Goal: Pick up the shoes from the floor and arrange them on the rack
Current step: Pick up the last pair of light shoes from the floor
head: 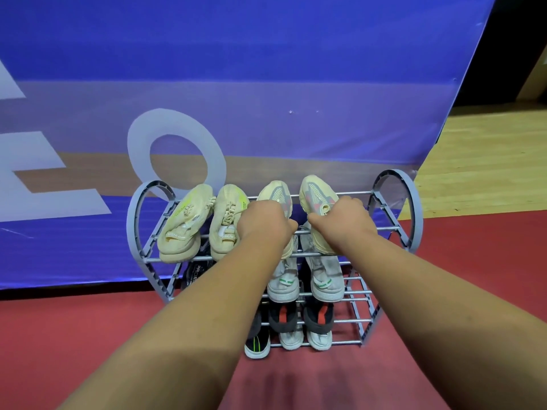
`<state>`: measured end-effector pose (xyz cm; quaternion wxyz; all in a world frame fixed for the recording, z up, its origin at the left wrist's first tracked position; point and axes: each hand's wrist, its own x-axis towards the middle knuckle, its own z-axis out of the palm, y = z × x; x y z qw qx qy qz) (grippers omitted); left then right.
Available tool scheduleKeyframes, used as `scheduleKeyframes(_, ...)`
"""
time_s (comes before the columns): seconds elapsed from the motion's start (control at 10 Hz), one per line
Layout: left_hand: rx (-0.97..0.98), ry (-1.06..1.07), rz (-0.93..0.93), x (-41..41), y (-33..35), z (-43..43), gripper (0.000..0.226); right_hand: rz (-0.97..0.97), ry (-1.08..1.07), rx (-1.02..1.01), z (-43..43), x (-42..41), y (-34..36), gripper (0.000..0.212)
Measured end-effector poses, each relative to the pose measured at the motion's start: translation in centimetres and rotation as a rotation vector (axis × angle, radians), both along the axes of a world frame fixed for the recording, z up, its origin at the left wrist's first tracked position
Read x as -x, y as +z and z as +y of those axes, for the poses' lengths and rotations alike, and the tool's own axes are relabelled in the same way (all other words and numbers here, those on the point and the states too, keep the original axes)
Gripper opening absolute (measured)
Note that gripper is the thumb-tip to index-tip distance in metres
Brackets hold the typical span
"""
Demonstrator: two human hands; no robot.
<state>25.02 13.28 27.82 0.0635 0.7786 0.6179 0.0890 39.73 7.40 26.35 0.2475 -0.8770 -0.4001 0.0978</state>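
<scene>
A grey tiered shoe rack (pixel 414 208) stands against a blue banner. On its top tier, at the left, lie two beige sneakers with yellow-green marks (pixel 185 223). Right of them sit two cream sneakers with grey and red mesh. My left hand (pixel 263 223) grips the left cream sneaker (pixel 276 192) from above. My right hand (pixel 343 220) is closed on the right cream sneaker (pixel 316 190). Both rest on the top bars, toes pointing to the banner. Lower tiers hold white sneakers with green tags (pixel 327 276) and dark shoes with white soles (pixel 318 327).
The blue banner (pixel 266 69) with pale letters rises right behind the rack. Red floor (pixel 88 327) spreads in front and to both sides. A black shoe with green stripes (pixel 257 344) sticks out at the bottom tier's left. Wooden flooring (pixel 485 161) lies at the far right.
</scene>
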Motion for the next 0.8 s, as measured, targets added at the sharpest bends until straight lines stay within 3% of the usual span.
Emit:
scheduleKeyframes(0.3,-0.026,-0.058,0.047,0.1,-0.1,0.1,0.029,-0.034,0.003,0.019,0.2,0.3,-0.5,0.088)
scheduleKeyframes(0.5,0.03,-0.141,0.059,1.5,0.6,-0.5,0.049,-0.044,0.057,0.145,-0.6,0.6,0.6,0.096)
scheduleKeyframes(0.8,0.007,-0.25,-0.084,8.1,6.6,-5.8,0.02,-0.077,0.145,0.26,-6.0,3.2,7.8,0.076)
